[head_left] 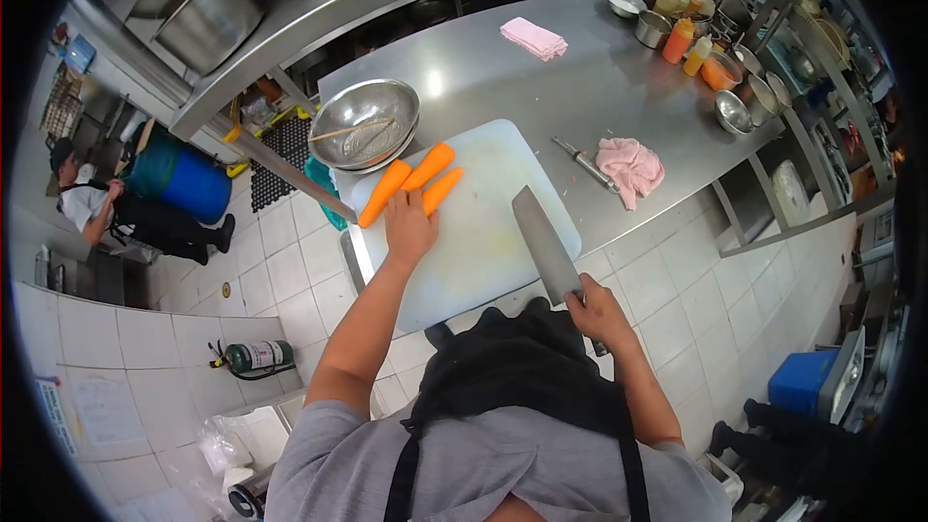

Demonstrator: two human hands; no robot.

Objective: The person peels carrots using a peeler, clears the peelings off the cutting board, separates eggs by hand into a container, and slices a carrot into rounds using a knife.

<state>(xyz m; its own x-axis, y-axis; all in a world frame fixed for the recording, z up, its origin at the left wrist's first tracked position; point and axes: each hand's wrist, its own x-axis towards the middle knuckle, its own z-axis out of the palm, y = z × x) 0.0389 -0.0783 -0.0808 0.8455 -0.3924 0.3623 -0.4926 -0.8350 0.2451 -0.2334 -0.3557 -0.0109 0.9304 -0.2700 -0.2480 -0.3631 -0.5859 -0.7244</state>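
Three peeled carrots lie at the left side of a white cutting board (483, 242): a left carrot (383, 193), a middle carrot (431, 164) and a right carrot (443, 189). My left hand (413, 229) is over their near ends, its fingers closed about the right carrot and touching the others; the fingertips are partly hidden. In my right hand (597, 313) is the handle of a large kitchen knife (546, 245). Its wide blade slants up and left over the board's right edge, apart from the carrots.
A metal bowl (365, 124) with a thin stick stands behind the carrots. Right of the board lie a peeler-like tool (584, 163) and a crumpled pink cloth (630, 170); a folded cloth (534, 39) is farther back. Sauce bottles (680, 41) line the right. Another person (126, 203) is at left.
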